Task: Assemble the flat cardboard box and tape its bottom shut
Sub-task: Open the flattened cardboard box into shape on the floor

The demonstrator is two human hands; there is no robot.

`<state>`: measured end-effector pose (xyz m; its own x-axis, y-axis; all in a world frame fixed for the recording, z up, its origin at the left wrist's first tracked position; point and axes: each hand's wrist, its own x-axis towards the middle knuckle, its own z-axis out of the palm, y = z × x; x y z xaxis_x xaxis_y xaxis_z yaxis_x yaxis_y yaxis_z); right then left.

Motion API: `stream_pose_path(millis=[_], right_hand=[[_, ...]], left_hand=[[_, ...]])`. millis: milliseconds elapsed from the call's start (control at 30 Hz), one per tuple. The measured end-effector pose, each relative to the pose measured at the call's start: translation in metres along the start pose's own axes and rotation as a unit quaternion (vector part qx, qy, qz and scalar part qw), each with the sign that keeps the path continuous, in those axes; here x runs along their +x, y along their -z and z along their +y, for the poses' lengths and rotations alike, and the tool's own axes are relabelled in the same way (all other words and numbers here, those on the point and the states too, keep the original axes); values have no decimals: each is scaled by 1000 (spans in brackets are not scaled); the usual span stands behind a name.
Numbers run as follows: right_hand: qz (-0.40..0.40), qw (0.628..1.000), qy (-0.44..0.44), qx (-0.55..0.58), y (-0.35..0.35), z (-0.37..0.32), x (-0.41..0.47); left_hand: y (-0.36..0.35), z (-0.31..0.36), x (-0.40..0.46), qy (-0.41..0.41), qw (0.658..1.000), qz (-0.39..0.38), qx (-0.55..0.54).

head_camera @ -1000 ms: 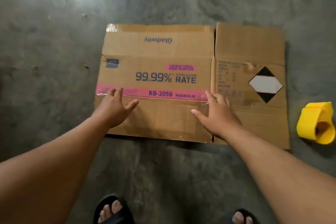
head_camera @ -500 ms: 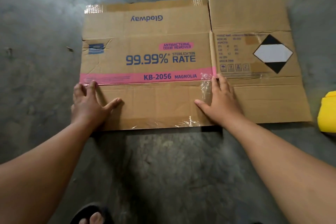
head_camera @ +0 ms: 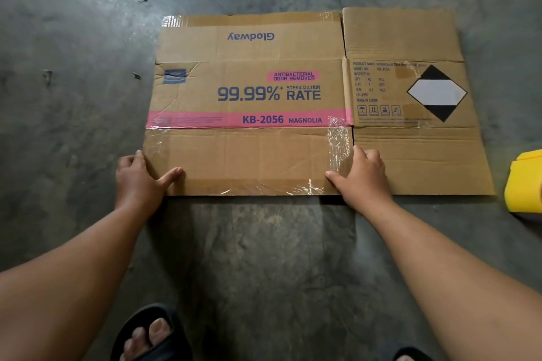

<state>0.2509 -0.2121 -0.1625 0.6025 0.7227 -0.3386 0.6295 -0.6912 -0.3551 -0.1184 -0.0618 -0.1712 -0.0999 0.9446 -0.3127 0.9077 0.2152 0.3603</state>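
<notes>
The flattened cardboard box (head_camera: 252, 91), printed "99.99% STERILIZATION RATE" with a pink band, lies flat on the concrete floor, old clear tape stuck on its flaps. My left hand (head_camera: 137, 179) holds the left end of the near flap, thumb on top and fingers bent at the edge. My right hand (head_camera: 362, 176) holds the same flap's right end at the slit between the two near flaps. Its thumb lies on the cardboard and its fingertips are tucked out of sight into the slit.
A yellow tape dispenser (head_camera: 525, 182) sits on the floor at the right edge, just past the box's right corner. My sandalled feet (head_camera: 149, 334) stand close in front of the box. Bare grey concrete floor (head_camera: 73, 67) surrounds everything.
Both hands have slid from lying flat near the pink band back toward me, to the two ends of the near flap, and their fingers have curled at its edges.
</notes>
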Motion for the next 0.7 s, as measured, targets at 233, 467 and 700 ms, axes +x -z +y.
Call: stream_pose_path(millis=[233,467,700], right_hand=[[-1,990,-33,136,7,1,7],[24,974,-29,223,22,4,8],[49,957,22,287,64,-5,4]], left_hand=[[9,2,6,38,997,2,-67],[26,3,12,74,977,13,-200],[67,20,26,52,943,10,-327]])
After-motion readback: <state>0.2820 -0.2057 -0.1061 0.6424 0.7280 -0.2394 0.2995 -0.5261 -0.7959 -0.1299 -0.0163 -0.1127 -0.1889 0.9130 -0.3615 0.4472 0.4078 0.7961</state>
